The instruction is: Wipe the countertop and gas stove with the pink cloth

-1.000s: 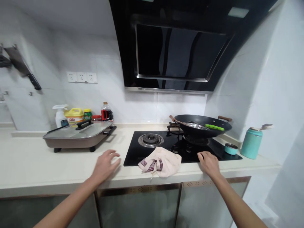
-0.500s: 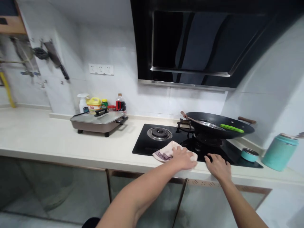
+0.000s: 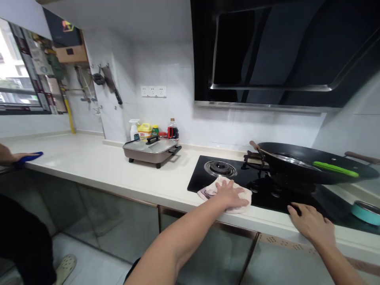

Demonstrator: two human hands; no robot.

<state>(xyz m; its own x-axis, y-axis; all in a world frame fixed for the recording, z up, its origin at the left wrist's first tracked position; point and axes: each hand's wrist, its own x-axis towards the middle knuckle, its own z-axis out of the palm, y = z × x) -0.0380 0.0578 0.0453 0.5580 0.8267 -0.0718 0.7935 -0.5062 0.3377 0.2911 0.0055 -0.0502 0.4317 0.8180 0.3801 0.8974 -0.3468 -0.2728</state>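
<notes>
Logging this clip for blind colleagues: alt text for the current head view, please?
Left hand spread on a cloth at the front of the stove, right hand at the counter edge. A wok sits on the stove; a lidded pan stands left of it. At far left, another person's hand touches something blue.

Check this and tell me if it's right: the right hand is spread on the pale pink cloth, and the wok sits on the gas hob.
Wrong hand: the head view shows the left hand spread on the pale pink cloth. The wok does sit on the gas hob.
</notes>
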